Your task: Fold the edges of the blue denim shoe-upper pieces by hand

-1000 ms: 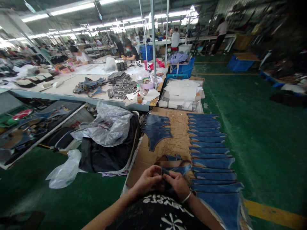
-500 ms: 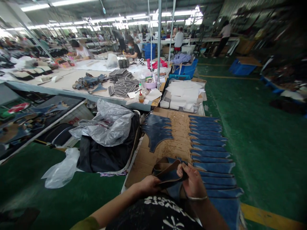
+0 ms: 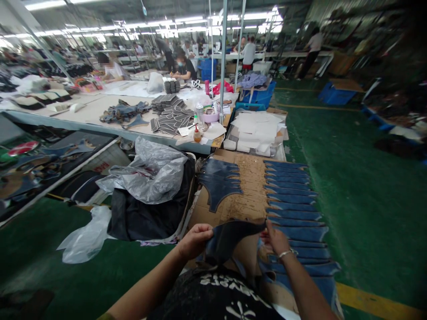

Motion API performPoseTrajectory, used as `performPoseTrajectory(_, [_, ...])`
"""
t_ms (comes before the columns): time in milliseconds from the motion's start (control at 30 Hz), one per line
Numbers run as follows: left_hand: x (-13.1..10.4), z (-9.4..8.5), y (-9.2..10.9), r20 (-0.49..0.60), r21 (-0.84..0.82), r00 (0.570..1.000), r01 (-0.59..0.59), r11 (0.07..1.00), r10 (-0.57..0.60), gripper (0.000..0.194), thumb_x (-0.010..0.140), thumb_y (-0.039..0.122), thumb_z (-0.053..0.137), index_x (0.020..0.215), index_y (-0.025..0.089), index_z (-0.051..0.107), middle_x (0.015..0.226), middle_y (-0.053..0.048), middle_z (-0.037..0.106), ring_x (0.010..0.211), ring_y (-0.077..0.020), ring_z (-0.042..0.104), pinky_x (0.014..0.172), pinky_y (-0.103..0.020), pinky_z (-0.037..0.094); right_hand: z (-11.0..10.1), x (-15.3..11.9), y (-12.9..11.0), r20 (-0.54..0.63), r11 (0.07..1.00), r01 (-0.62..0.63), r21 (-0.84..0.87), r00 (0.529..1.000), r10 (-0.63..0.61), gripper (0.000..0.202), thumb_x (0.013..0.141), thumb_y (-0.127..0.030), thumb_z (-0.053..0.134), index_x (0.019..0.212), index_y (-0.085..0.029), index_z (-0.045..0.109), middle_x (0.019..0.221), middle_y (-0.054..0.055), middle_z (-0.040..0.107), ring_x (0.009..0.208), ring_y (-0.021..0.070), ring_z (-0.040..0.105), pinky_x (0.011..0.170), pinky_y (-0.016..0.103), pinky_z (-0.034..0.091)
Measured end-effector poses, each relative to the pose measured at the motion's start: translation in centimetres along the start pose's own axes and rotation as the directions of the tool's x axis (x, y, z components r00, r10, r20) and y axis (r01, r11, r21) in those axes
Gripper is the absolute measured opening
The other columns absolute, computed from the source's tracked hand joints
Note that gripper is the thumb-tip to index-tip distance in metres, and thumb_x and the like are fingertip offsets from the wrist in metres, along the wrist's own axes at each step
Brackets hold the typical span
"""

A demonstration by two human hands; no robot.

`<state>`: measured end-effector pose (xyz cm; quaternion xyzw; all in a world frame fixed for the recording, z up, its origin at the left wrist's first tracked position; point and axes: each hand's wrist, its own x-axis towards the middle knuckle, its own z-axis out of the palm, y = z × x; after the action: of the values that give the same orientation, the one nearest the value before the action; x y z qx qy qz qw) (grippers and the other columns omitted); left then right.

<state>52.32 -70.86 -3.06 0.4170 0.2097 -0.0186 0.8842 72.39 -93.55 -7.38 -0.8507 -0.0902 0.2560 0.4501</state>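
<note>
A dark blue cut leather piece (image 3: 230, 238), curved with a narrow end, is stretched between my two hands. My left hand (image 3: 196, 240) pinches its wide left side, and my right hand (image 3: 275, 240) grips the narrow tip at the right. Below it lies a cardboard-covered table (image 3: 251, 186). To the right, a long row of overlapping blue leather pieces (image 3: 292, 206) runs down the table's edge, partly under my right forearm. Further off, a shorter stack of similar blue pieces (image 3: 220, 180) lies on the cardboard's left side.
Left of the table stands a bin draped in black cloth (image 3: 147, 218) with a clear plastic bag (image 3: 156, 173) on top. Beyond are a stack of white sheets (image 3: 256, 129) and a long worktable (image 3: 90, 111) with grey pieces (image 3: 171, 118). Several people work in the background.
The leather piece was folded between my hands; now it is spread out flatter. My hands have moved apart, the left one up and leftward, the right one slightly right.
</note>
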Motion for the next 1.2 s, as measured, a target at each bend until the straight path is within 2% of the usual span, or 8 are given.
performPoseTrajectory(133, [0.5,2.5,1.6,-0.009,-0.177,0.999,-0.038,0.983,0.037,0.02,0.071,0.025,0.065,0.084,0.011,0.061,0.067,-0.002,0.059,0.054,-0.0099,0.054,0.055,-0.022,0.044,1.3,-1.4,0.5,0.141,0.986,-0.169,-0.01,0.976,0.169,0.055,0.078,-0.061,0.03,0.073,-0.017,0.062,0.065,0.01,0.069,0.056,0.0195,0.064,0.052,0.031,0.049])
performPoseTrajectory(233, [1.1,3.8,1.9,0.01,-0.191,1.0,-0.003,0.981,0.005,0.022,0.07,0.019,0.065,0.09,0.011,0.06,0.073,-0.005,0.062,0.058,-0.0111,0.057,0.059,-0.023,0.046,1.5,-4.1,-1.6,0.26,0.997,0.077,-0.022,0.963,-0.068,0.042,0.074,-0.057,0.046,0.075,-0.019,0.064,0.068,0.005,0.068,0.061,0.0178,0.062,0.058,0.028,0.048])
performPoseTrajectory(333, [1.9,5.0,1.1,-0.03,-0.199,1.0,-0.004,0.98,-0.002,0.021,0.069,0.016,0.065,0.088,0.011,0.06,0.073,-0.005,0.063,0.059,-0.0104,0.058,0.059,-0.021,0.045,2.3,-7.0,-4.8,0.472,0.974,0.205,0.1,0.852,-0.228,0.038,0.075,-0.05,0.051,0.089,-0.018,0.067,0.078,0.005,0.069,0.065,0.0179,0.061,0.06,0.028,0.048])
performPoseTrajectory(400, [2.3,5.7,0.3,-0.058,-0.202,0.998,0.002,0.979,-0.014,0.021,0.067,0.017,0.066,0.086,0.011,0.06,0.072,-0.005,0.064,0.06,-0.0109,0.058,0.061,-0.021,0.045,3.3,-8.3,-6.3,0.433,0.947,0.304,0.104,0.843,-0.318,0.034,0.076,-0.044,0.054,0.096,-0.019,0.065,0.085,0.005,0.069,0.072,0.0183,0.06,0.066,0.029,0.046])
performPoseTrajectory(500, [2.5,6.8,-0.6,-0.036,-0.157,0.999,0.008,0.988,-0.014,0.025,0.066,0.02,0.068,0.088,0.011,0.062,0.075,-0.006,0.065,0.065,-0.0136,0.06,0.067,-0.024,0.046,4.6,-9.0,-7.0,0.362,0.931,0.36,0.058,0.862,-0.355,0.024,0.077,-0.038,0.054,0.072,-0.018,0.067,0.073,0.003,0.066,0.069,0.0164,0.057,0.064,0.027,0.042])
performPoseTrajectory(667, [1.6,7.0,-0.6,0.083,0.217,0.996,-0.047,0.975,0.03,0.034,0.073,0.034,0.064,0.099,0.013,0.065,0.09,-0.007,0.068,0.083,-0.0183,0.06,0.081,-0.028,0.043,5.1,-8.7,-5.4,0.308,0.959,0.045,0.281,0.942,-0.135,0.038,0.073,-0.045,0.058,0.048,-0.018,0.049,0.044,-0.006,0.043,0.045,0.0087,0.038,0.044,0.023,0.028])
performPoseTrajectory(800, [0.9,6.5,-1.2,0.077,0.417,0.997,-0.059,0.907,0.029,0.035,0.07,0.035,0.067,0.097,0.013,0.067,0.092,-0.007,0.069,0.084,-0.0189,0.06,0.079,-0.027,0.044,5.4,-8.6,-4.0,0.332,0.794,-0.227,0.563,0.943,0.035,0.036,0.074,-0.05,0.056,0.057,-0.019,0.048,0.045,-0.008,0.04,0.041,0.0069,0.033,0.041,0.021,0.023])
performPoseTrajectory(1200, [0.7,7.4,-3.5,-0.139,0.409,0.977,-0.093,0.908,0.162,0.028,0.063,0.031,0.071,0.085,0.012,0.07,0.082,-0.007,0.071,0.074,-0.0175,0.062,0.071,-0.026,0.046,5.9,-9.3,-3.3,0.377,0.663,-0.339,0.668,0.922,0.092,0.034,0.068,-0.05,0.063,0.057,-0.02,0.051,0.047,-0.007,0.043,0.041,0.007,0.035,0.04,0.021,0.024])
